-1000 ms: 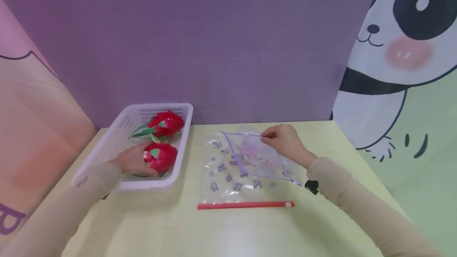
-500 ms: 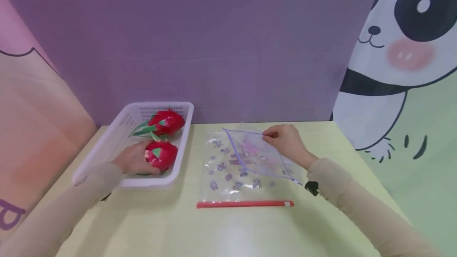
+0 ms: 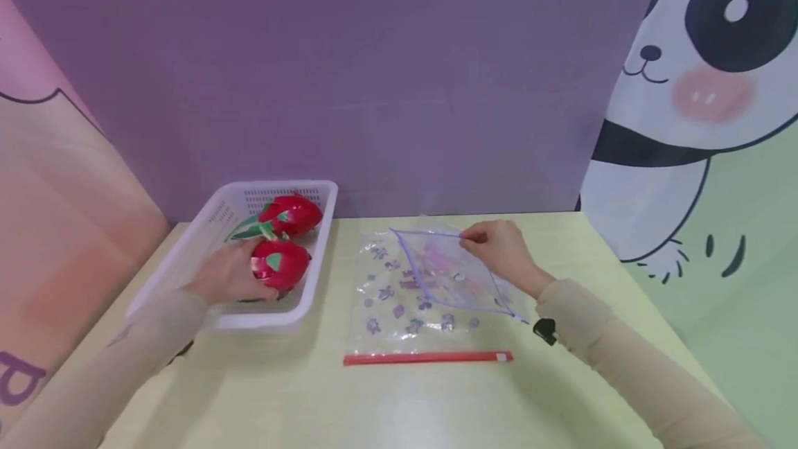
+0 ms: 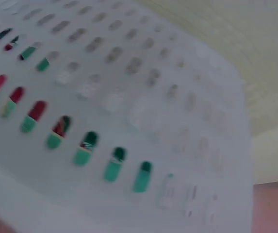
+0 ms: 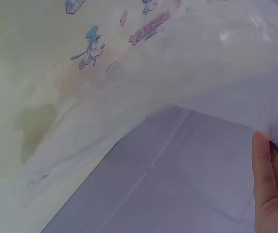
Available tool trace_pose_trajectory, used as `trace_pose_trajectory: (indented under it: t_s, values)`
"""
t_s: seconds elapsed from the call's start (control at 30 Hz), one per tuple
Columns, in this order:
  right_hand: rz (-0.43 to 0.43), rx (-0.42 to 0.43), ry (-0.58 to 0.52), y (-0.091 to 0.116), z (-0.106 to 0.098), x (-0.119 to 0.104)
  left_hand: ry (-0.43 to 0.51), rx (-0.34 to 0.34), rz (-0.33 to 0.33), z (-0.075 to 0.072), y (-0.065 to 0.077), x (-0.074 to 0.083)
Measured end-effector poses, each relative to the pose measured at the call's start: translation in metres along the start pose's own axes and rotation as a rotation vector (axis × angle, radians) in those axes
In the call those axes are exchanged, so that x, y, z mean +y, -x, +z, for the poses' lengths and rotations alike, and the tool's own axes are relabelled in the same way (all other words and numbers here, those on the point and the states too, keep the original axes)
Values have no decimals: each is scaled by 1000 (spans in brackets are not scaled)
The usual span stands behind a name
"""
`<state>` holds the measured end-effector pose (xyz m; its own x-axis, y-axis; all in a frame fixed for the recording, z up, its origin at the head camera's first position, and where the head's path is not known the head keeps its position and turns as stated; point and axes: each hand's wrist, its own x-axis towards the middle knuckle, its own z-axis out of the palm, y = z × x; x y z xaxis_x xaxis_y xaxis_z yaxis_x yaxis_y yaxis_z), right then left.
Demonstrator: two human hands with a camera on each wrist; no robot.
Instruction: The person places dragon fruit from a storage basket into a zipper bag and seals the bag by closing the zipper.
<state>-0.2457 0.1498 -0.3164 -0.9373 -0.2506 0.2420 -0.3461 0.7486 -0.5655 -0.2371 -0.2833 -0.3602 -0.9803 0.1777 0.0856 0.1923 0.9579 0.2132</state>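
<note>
**Fruit was cupped at left while the bag's mouth was held up at right**

The left hand was grasping the near red fruit inside the white basket, on the left of the worktop. The far red fruit lay just beyond it. The left wrist view showed mostly slotted basket wall, so how far the fingers reached underneath could not be told. A grip round the fruit's body, not its leaves, looked the sounder choice; any lift needed to clear the far fruit and the right rim.

At right, the right hand was pinching the far edge of the purple-edged bag, with the mouth gaping. That fingertip grip seemed best kept high and light, lest the film sag or drag the red-zipped bag, which lay flat, partly overlapped.
</note>
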Motion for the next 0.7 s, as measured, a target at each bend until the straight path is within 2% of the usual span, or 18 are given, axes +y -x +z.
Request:
trace_pose_trajectory:
  t_s: [0.2, 0.4, 0.57, 0.7]
  values:
    - [-14, 9, 10, 0, -1, 2, -18, 124, -13, -9, 9, 14]
    - [-15, -3, -6, 0, 0, 1, 34, 179, -43, -20, 19, 25]
    - [-21, -2, -3, 0, 0, 1, 85, 229, -8, -31, 24, 35]
    - [-23, -8, -7, 1, -1, 1, 93, 228, 22, -36, 29, 45]
